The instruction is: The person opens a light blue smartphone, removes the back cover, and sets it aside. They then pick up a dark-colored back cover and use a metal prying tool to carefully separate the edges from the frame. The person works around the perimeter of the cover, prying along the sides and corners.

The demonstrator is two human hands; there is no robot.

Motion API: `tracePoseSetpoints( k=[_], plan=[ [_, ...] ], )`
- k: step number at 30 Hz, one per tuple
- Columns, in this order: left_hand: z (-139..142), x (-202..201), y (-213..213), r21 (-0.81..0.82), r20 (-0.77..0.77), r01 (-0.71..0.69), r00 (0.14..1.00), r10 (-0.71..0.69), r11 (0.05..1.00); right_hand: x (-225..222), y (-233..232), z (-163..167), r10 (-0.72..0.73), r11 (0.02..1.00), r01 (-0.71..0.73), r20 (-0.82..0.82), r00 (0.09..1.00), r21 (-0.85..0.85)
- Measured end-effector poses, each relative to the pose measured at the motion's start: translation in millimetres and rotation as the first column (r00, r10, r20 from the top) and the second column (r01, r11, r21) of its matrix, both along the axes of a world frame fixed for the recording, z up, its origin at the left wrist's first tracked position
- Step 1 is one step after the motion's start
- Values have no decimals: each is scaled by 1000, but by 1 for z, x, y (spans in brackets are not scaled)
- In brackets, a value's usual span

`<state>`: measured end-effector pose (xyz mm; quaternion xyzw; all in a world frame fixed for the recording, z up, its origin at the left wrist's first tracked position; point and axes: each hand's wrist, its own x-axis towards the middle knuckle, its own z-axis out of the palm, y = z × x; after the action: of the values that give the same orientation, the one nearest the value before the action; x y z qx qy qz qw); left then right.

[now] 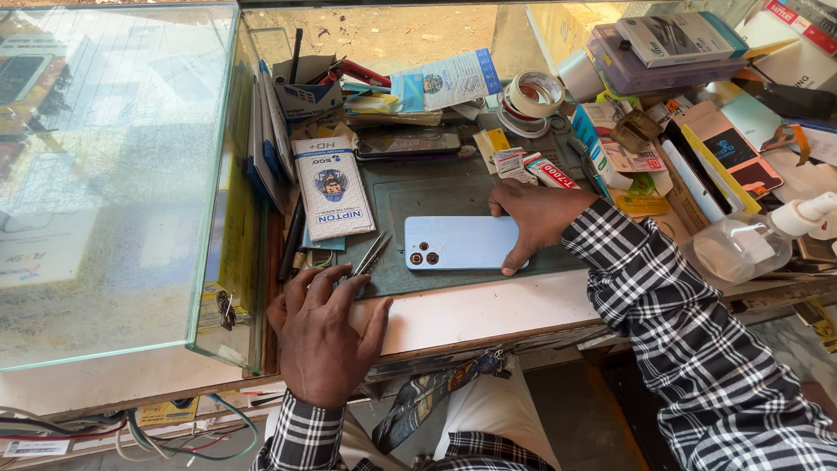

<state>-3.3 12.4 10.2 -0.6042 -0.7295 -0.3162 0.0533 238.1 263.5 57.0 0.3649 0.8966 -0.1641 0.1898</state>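
With the right hand (534, 218) pressed flat on the blue phone (458, 242) lying face down on the desk (488, 310) and the left hand (321, 336) spread by the tweezers (372, 253), a push could likely slide the phone off.

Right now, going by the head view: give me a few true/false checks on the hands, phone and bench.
1. The right hand rests on the light blue phone. True.
2. The phone lies screen up. False: its back, with the camera lenses, faces up.
3. The left hand touches the tweezers. True: its fingertips are at their near end.
4. The spray bottle stands upright. False: it lies on its side.
5. The tape rolls sit on the glass case. False: they sit on the cluttered bench.
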Motion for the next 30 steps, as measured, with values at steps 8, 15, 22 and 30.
tracePoseSetpoints(
  k=[8, 15, 22, 30],
  plan=[
    [2, 1, 0, -3, -10, 13, 1000, -13, 1000, -3, -11, 10, -49, 998, 48, 10, 999, 46],
    [8, 7, 29, 55, -6, 179, 984, -179, 982, -9, -14, 17, -1, 994, 3, -20, 1000, 106],
    [8, 19, 86, -86, -12, 373, 927, -375, 924, -14, -36, 18, 90, 980, -67, -120, 989, 189],
    [18, 12, 109, -255, -22, 264, 960, -279, 930, -17, -28, 43, 178, 960, -105, -271, 946, 261]
  ],
)
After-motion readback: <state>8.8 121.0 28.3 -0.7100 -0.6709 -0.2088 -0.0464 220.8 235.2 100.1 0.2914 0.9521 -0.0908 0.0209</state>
